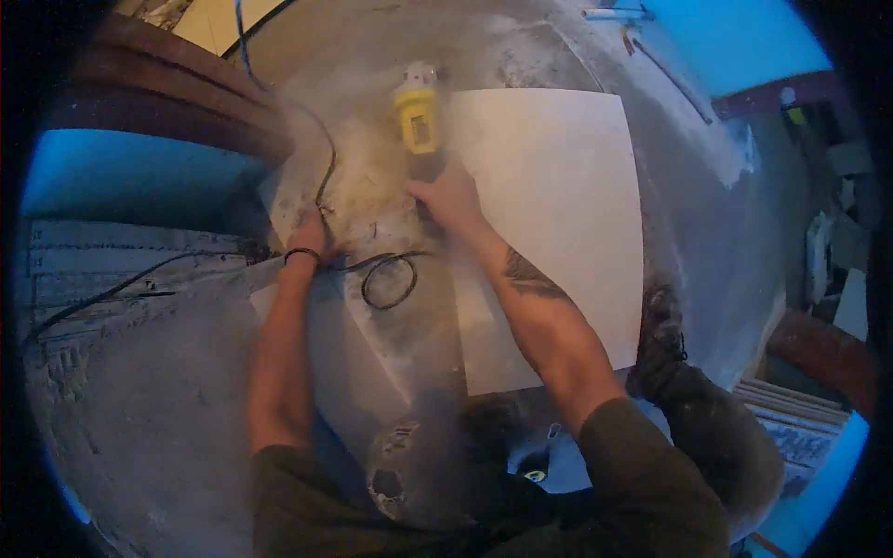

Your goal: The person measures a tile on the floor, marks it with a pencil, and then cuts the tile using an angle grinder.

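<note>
My right hand (451, 197) is closed around the rear of a yellow angle grinder (418, 121), whose metal head points away from me. The grinder is over the left edge of a large white panel (553, 232); its disc cannot be made out. My left hand (310, 234) is low over a narrower pale piece (367, 339), left of the grinder. A dark power cord (327, 167) runs down against this hand and curls into a loop between my arms. Dust veils the left fingers, so their grip is unclear.
Dust hangs over the grey floor (158, 400). My bent knee in torn trousers (395, 465) is by the panel's near edge, and my boot (662, 325) by its right edge. A reddish-brown beam (177, 88) stands at left. Stacked boards (791, 409) lie at right.
</note>
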{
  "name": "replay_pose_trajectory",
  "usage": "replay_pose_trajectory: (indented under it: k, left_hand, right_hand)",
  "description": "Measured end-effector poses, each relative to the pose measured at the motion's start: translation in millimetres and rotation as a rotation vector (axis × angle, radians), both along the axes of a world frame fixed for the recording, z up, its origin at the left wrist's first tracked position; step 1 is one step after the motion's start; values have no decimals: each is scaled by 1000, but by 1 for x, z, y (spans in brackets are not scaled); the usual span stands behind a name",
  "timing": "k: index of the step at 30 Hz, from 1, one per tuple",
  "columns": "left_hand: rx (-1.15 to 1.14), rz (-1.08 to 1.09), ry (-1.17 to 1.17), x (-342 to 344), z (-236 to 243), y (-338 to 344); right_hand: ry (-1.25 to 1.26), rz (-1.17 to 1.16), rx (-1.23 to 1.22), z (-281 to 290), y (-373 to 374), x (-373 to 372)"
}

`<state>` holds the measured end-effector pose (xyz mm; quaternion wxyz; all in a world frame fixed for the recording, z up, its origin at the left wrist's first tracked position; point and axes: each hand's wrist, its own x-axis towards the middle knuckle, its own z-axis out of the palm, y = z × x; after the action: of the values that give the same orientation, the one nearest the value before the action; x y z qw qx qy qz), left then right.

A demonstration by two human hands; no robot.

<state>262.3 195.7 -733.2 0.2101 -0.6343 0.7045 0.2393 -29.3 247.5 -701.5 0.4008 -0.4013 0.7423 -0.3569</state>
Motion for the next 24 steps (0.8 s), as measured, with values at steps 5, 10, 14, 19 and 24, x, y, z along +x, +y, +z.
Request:
replay_pose_trajectory:
  k: [5,10,14,19,24]
  left_hand:
    - [-90,-38,-80,-10,2,-2]
    - [45,72,-127,-15,7,-3]
    - [-11,69,-70,-15,8,-1]
    - [-34,50,-100,-17,9,0]
    - [59,113,-74,-18,14,-4]
  right_hand:
    - [-48,4,-31,-7,-4,-1]
    - [-10,18,-46,-8,-6,-1]
    - [-21,21,-2,-7,-7,-2]
    - [-58,8,-15,-9,-9,-3]
    - [-24,16,-26,-12,-11,-3]
